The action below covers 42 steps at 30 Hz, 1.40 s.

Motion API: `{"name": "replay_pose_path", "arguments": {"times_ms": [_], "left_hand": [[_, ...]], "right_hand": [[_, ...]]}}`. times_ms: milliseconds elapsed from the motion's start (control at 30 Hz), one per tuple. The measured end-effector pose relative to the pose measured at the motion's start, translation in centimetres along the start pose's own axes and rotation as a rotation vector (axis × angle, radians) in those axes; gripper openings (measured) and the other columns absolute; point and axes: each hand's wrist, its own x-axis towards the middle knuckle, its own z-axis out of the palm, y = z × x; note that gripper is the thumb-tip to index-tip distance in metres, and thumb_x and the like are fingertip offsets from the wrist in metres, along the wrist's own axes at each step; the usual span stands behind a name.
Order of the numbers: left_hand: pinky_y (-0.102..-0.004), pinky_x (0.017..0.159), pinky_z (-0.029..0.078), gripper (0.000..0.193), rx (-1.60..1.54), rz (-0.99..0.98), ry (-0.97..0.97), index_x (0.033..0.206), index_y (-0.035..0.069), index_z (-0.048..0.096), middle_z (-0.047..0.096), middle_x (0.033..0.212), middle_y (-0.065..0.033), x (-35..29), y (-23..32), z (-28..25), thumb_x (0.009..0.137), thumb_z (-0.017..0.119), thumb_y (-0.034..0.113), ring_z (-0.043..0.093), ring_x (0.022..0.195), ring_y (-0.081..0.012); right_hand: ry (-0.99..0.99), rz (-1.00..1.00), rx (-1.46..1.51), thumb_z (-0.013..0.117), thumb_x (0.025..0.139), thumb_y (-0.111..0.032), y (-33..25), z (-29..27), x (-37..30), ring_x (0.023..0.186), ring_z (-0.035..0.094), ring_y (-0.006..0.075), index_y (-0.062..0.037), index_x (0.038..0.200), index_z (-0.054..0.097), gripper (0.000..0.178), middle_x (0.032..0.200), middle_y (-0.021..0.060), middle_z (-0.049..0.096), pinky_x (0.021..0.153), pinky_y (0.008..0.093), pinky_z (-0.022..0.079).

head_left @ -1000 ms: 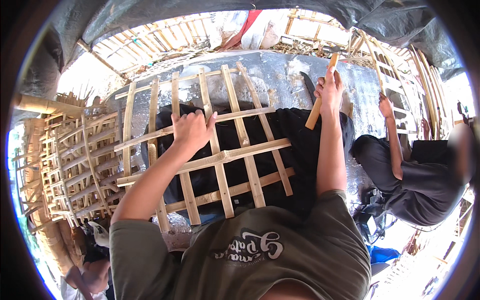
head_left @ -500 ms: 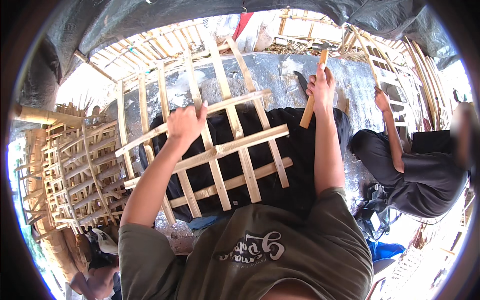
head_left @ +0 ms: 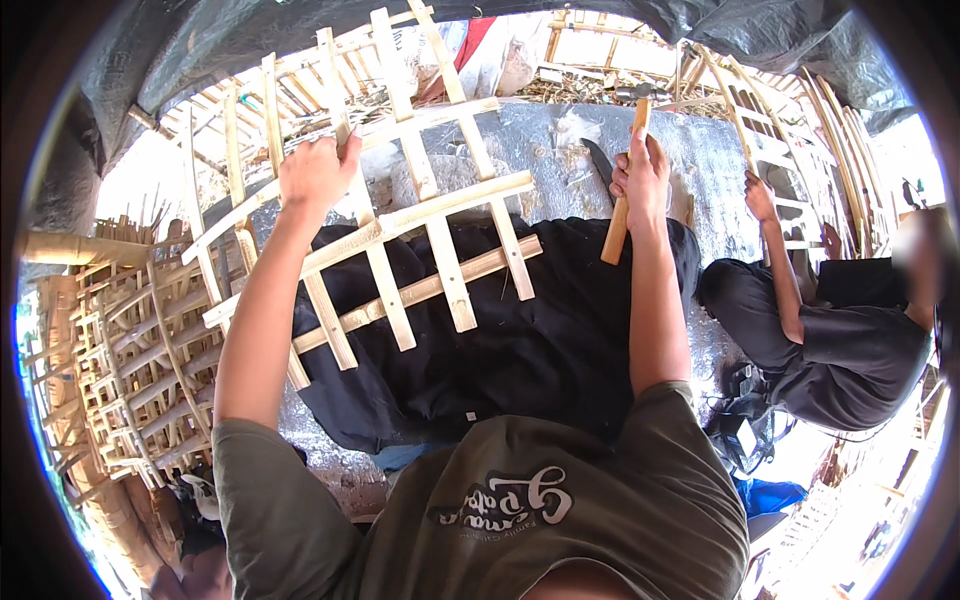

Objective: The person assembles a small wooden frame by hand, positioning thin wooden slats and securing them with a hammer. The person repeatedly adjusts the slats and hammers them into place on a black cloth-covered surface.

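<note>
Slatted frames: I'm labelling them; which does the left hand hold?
The left hand holds the middle frame; it touches neither the stacked frames at left nor the frame at right.

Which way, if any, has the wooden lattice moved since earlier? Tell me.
Yes: against the dark curved blade, the wooden lattice has shifted left and up the view.

The lattice (head_left: 432, 211) is of pale, matt wood; the hammer handle (head_left: 616, 236) is smooth wood and the hammer head (head_left: 632, 92) is metal. The black cloth (head_left: 560, 300) looks matt, the grey sheet (head_left: 540, 125) glossy.
</note>
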Motion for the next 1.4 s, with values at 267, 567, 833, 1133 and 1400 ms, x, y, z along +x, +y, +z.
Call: {"name": "replay_pose_path", "arguments": {"times_ms": [267,567,833,1133,1400], "left_hand": [[-0.0457,0.072,0.058,0.066,-0.003,-0.002,-0.035,0.084,0.004,0.073,0.071,0.079,-0.0199,1.8,1.7,4.7,0.096,0.04,0.06,0.072,0.079,-0.0358],[-0.0475,0.07,0.058,0.064,-0.049,0.046,-0.18,0.085,0.003,0.073,0.07,0.08,-0.0216,1.8,2.5,8.1,0.093,0.048,0.061,0.071,0.078,-0.0377],[-0.0481,0.073,0.058,0.063,-0.102,-0.026,-0.241,0.084,0.0,0.072,0.071,0.086,-0.0235,1.8,1.3,9.9,0.093,0.051,0.058,0.071,0.082,-0.0395],[-0.0487,0.074,0.057,0.062,-0.11,-0.038,-0.249,0.085,0.002,0.073,0.071,0.087,-0.0217,1.5,1.2,10.8,0.095,0.049,0.058,0.071,0.083,-0.0388],[-0.0462,0.074,0.058,0.061,-0.079,-0.032,-0.172,0.084,0.004,0.074,0.072,0.086,-0.0192,1.0,1.2,8.1,0.096,0.047,0.058,0.072,0.084,-0.0356]], "right_hand": [[-0.103,-0.021,-0.235,0.069,0.094,-0.034,1.3,0.7,0.1,0.047,0.038,0.0028,-0.0069,0.103,0.052,0.033,0.066,-0.0039,0.044,0.04,0.0213,0.03],[-0.253,-0.013,-0.655,0.082,0.083,-0.035,4.7,3.0,0.5,0.048,0.047,0.007,0.006,0.107,0.049,0.058,0.066,0.0014,0.05,0.041,0.0252,0.038],[-0.45,0.311,-0.304,0.075,0.09,-0.032,3.1,4.6,-1.0,0.048,0.034,0.0021,-0.0097,0.091,0.044,0.038,0.063,-0.0073,0.039,0.041,0.022,0.03],[-0.418,0.226,-0.505,0.074,0.089,-0.038,4.5,4.2,-0.6,0.05,0.042,0.0042,-0.0043,0.094,0.049,0.043,0.064,-0.0035,0.045,0.041,0.0234,0.036],[-0.408,0.114,-0.451,0.078,0.085,-0.043,2.7,4.6,-2.1,0.051,0.046,0.0077,0.0014,0.096,0.051,0.053,0.065,0.0003,0.048,0.042,0.0256,0.041]]}}
